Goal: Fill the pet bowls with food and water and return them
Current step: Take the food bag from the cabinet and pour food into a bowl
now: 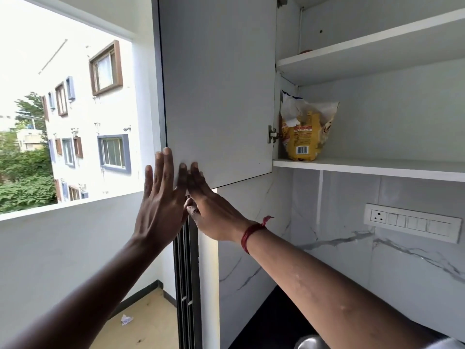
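Observation:
A yellow opened pet food bag (305, 132) stands at the left end of the lower shelf (377, 167) in an upper wall cabinet. The grey cabinet door (219, 84) is swung open to the left. My left hand (161, 197) lies flat with fingers spread against the door's lower left corner. My right hand (211, 210), a red thread on its wrist, touches the door's bottom edge with its fingertips, right beside the left hand. Neither hand holds anything. A curved metal rim (308, 342), perhaps a bowl, shows at the bottom edge under my right arm.
An upper shelf (364, 49) carries a small dark item at its back. A switch and socket panel (412, 221) sits on the marble wall. A black counter (274, 321) lies below. A window and balcony floor are to the left.

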